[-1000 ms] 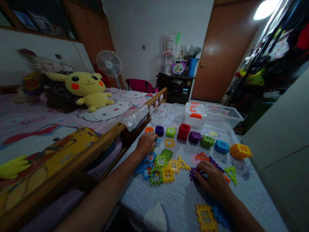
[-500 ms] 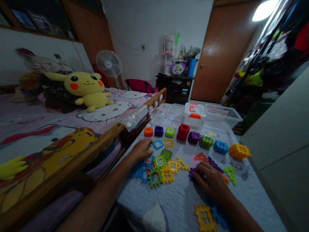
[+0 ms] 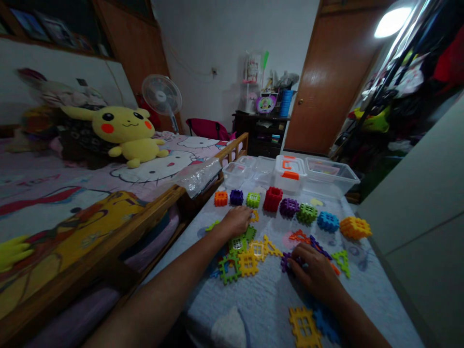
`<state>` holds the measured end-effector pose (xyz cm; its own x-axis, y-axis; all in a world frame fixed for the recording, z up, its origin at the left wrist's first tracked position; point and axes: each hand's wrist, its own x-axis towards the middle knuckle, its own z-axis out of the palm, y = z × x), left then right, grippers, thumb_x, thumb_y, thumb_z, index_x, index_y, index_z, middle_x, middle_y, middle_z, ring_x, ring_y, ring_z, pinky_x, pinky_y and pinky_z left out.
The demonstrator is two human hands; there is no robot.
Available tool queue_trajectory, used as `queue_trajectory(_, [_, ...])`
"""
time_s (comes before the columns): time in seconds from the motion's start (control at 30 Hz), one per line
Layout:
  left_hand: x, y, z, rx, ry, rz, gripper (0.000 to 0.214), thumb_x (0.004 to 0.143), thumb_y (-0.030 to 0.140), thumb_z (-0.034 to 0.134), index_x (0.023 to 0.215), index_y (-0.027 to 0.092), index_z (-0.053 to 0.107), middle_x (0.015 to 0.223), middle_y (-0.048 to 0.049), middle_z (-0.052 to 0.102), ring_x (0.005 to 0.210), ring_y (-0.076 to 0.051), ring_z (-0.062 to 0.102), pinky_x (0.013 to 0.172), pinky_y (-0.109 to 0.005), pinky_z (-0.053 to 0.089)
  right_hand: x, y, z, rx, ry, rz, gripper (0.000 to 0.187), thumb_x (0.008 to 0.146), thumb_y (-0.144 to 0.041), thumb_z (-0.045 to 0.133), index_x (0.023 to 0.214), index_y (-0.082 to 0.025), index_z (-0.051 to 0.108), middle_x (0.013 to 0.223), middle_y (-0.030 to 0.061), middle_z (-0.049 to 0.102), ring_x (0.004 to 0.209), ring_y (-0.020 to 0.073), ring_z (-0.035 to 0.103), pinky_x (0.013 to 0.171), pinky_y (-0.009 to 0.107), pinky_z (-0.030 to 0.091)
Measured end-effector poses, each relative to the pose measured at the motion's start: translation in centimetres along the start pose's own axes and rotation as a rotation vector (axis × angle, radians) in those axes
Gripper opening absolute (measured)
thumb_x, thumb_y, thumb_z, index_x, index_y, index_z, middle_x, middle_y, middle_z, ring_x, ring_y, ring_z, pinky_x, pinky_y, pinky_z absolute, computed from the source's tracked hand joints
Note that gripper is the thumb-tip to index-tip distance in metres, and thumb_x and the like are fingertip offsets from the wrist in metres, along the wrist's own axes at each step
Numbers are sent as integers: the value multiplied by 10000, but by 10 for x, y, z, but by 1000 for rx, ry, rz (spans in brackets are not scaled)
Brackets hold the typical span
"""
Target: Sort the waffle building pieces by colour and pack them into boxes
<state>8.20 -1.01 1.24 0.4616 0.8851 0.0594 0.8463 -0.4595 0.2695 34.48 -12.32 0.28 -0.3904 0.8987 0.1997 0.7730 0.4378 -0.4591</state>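
Head view: resting right hand (image 3: 313, 270) palm down beyond the yellow frame (image 3: 305, 327), curled at the purple piece (image 3: 285, 262), gripping or merely touching, can't tell. Just left the green piece (image 3: 212, 225) uncovered, apparently let go, and swung left hand (image 3: 236, 220) rightward, with forearm (image 3: 184, 280) slanting, up to the yellow ring (image 3: 255, 216) and over a blue piece's former spot, nearer than the orange cube (image 3: 221, 198), too hidden to judge any grip.

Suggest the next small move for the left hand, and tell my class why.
Probably, the left hand should pinch the yellow frame piece at its fingertips: the hand partly covers that piece, so little reach seems needed, while the right hand is at a purple piece. Whether the left fingers hold anything underneath is hidden.
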Motion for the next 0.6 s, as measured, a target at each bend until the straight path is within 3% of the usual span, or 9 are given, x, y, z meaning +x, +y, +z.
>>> queue_trajectory(0.23, [4,8,-5,52,-34,27,223,810,271,611,1007,180,662,1036,-131,681,1000,-296,620,870,-382,461,0,2,1,-14,-3,-24,211,947,-312,469,794,-207,570,847,57,619,774,186,604,702,317,479])
queue_trajectory(0.4, [6,16,-6,63,-46,62,249,765,238,619,1003,199,679,1013,-111,694,981,-282,628,857,-373,458,1,-1,-1,-19,-13,-15,218,947,-297,460,785,-204,572,847,62,616,770,187,598,696,321,477])
queue_trajectory(0.6, [2,22,-5,24,53,175,364,743,298,646,1090,191,679,1077,-104,701,1022,-279,615,941,-397,432,1,-3,-1,-25,-16,-13,199,941,-283,474,794,-201,580,857,61,615,791,188,594,722,326,474])
